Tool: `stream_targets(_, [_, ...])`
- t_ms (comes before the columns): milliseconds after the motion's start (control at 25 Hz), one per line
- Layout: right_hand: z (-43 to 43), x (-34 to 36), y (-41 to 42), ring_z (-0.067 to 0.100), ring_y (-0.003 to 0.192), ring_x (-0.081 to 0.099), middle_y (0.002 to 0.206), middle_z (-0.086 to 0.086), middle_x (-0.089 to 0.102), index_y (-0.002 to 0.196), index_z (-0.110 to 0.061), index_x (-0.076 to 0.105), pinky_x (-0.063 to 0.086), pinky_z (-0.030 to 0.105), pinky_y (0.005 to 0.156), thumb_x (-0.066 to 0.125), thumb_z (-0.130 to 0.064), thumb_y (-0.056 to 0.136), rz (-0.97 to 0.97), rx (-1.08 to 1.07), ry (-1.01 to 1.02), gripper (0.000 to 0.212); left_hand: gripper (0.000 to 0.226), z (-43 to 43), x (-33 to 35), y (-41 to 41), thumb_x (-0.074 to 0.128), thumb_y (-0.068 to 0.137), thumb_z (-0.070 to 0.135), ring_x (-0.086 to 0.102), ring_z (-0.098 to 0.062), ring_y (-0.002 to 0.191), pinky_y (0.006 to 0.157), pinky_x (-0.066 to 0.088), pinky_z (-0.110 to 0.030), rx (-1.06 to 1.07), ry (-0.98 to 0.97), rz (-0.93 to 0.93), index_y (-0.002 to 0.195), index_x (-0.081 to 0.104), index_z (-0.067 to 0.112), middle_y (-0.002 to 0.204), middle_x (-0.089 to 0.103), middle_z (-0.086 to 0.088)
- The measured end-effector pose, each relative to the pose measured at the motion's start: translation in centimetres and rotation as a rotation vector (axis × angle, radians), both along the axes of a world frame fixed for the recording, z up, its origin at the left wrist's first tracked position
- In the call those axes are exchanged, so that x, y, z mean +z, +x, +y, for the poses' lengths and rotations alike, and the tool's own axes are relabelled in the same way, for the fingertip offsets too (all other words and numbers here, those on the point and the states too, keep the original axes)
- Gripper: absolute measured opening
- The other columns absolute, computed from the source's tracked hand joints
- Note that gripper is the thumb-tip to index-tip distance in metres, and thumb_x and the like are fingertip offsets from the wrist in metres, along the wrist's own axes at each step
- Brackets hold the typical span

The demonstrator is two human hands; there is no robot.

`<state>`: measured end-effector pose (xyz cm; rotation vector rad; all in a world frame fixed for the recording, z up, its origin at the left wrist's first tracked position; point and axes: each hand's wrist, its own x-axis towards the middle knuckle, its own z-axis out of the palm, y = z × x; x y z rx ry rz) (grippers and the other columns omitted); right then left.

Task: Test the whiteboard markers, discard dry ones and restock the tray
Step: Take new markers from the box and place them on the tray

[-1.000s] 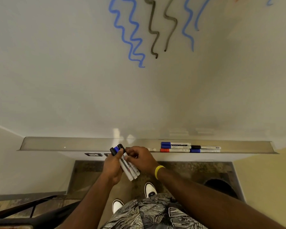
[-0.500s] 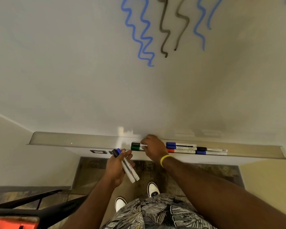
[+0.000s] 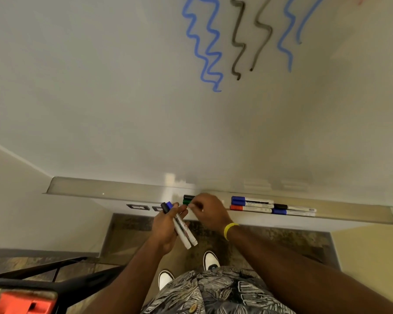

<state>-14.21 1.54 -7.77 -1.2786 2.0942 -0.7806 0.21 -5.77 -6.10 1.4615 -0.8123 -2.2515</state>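
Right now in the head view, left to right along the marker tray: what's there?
Left hand holding two markers → black and green capped markers → right hand → blue and red capped markers → black and blue capped markers.

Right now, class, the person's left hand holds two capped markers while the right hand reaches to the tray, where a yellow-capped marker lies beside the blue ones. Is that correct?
One detail is wrong. The head view shows no yellow-capped marker: a red-capped marker lies beside the blue-capped markers in the tray. The left hand does hold two capped markers, and the right hand reaches to the tray.
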Motion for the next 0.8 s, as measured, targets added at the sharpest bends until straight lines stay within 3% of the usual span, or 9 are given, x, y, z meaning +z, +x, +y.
stream_targets(80, [0.2, 0.5, 1.7, 0.004, 0.083, 0.062, 0.09, -0.011, 0.067, 0.102, -0.023, 0.071, 0.052, 0.022, 0.076, 0.061, -0.037, 0.095, -0.26, 0.06, 0.056, 0.019, 0.024, 0.2, -0.1, -0.4, 0.054, 0.1, 0.02, 0.07, -0.032, 0.103, 0.09, 0.055, -0.047, -0.002, -0.011, -0.023, 0.118, 0.061, 0.005, 0.111, 0.071, -0.02])
stream_targets(160, [0.0, 0.6, 2.3, -0.001, 0.081, 0.064, 0.088, -0.017, 0.067, 0.101, -0.027, 0.072, 0.05, 0.014, 0.072, 0.064, -0.035, 0.094, -0.387, 0.064, 0.071, 0.013, 0.023, 0.2, -0.3, -0.7, 0.055, 0.1, 0.021, 0.071, -0.031, 0.101, 0.091, 0.056, -0.046, 0.005, -0.01, -0.03, 0.115, 0.062, 0.006, 0.111, 0.071, -0.02])
stream_targets(280, [-0.4, 0.7, 1.8, 0.005, 0.085, 0.067, 0.093, -0.006, 0.072, 0.101, -0.018, 0.075, 0.053, 0.02, 0.078, 0.069, -0.026, 0.092, -0.454, 0.031, 0.053, 0.014, 0.029, -0.1, -0.6, -0.9, 0.056, 0.099, 0.022, 0.068, -0.034, 0.108, 0.1, 0.051, -0.052, 0.019, 0.021, -0.028, 0.12, 0.061, 0.002, 0.114, 0.07, -0.022])
stream_targets(360, [-0.5, 0.7, 1.1, 0.012, 0.089, 0.067, 0.099, 0.0, 0.073, 0.105, -0.015, 0.074, 0.056, 0.029, 0.084, 0.067, -0.026, 0.093, -0.37, -0.015, 0.057, 0.018, 0.031, -0.2, -0.6, -0.9, 0.054, 0.1, 0.021, 0.066, -0.033, 0.112, 0.097, 0.052, -0.052, 0.025, 0.029, -0.023, 0.124, 0.059, 0.0, 0.115, 0.07, -0.021])
stream_targets(440, [-0.7, 0.4, 0.0, 0.018, 0.093, 0.063, 0.103, 0.004, 0.07, 0.109, -0.012, 0.072, 0.054, 0.038, 0.088, 0.065, -0.024, 0.094, -0.135, -0.081, 0.052, 0.02, 0.028, 0.0, -0.4, -0.8, 0.053, 0.101, 0.018, 0.063, -0.028, 0.116, 0.081, 0.054, -0.043, 0.044, 0.03, -0.017, 0.124, 0.059, 0.003, 0.114, 0.071, -0.015])
stream_targets(600, [-1.1, -0.5, -2.3, 0.025, 0.109, 0.056, 0.117, 0.008, 0.065, 0.121, -0.012, 0.066, 0.045, 0.035, 0.099, 0.061, -0.012, 0.091, 0.286, -0.038, 0.122, 0.03, 0.03, 0.0, -0.3, 0.2, 0.057, 0.098, 0.016, 0.065, -0.022, 0.11, 0.071, 0.052, -0.034, 0.064, 0.042, -0.041, 0.127, 0.058, 0.007, 0.119, 0.07, -0.013])
stream_targets(800, [-1.1, -1.9, -2.6, 0.023, 0.11, 0.056, 0.118, 0.004, 0.063, 0.121, -0.017, 0.065, 0.048, 0.034, 0.095, 0.065, -0.016, 0.089, 0.395, 0.008, 0.215, 0.032, 0.032, -0.2, -0.3, 1.1, 0.055, 0.1, 0.016, 0.065, -0.019, 0.11, 0.071, 0.053, -0.032, 0.078, 0.058, -0.043, 0.131, 0.055, 0.006, 0.122, 0.069, -0.014])
